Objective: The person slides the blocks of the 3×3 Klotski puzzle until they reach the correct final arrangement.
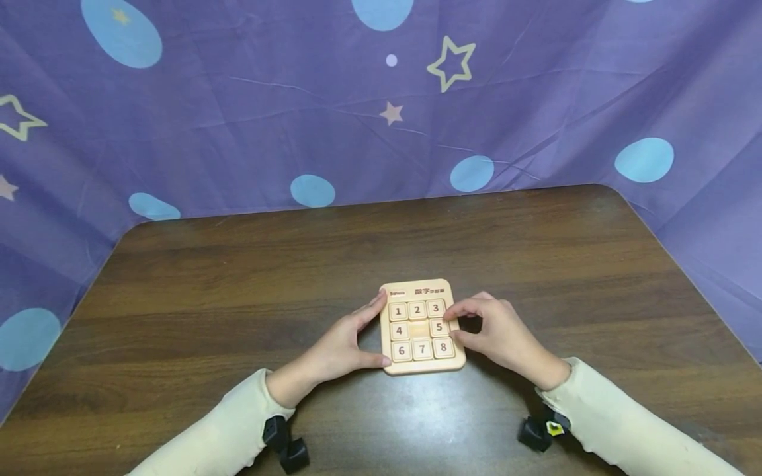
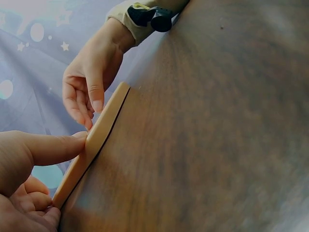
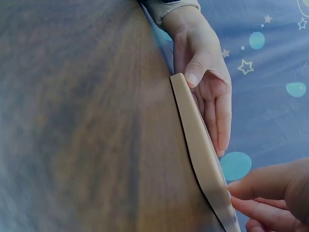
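A light wooden number sliding puzzle (image 1: 424, 365) lies flat on the table, its tiles in rows 1 2 3, 4 gap 5, and 6 7 8. My left hand (image 1: 339, 344) holds its left side, thumb at the lower corner and fingers along the upper edge. On the other side my right hand (image 1: 506, 330) has thumb and index finger at the right corners of the 5 tile (image 1: 439, 326). The left wrist view shows the left thumb (image 2: 58, 147) on the puzzle's side. From the right wrist view the tile faces are hidden behind the wooden rim (image 3: 198, 140).
The brown wood-grain table (image 1: 238, 277) extends around the puzzle on every side. Behind it hangs a purple curtain (image 1: 262, 119) with stars and blue spots. A small black camera (image 1: 286, 444) sits at the left wrist and another camera (image 1: 534, 434) at the right.
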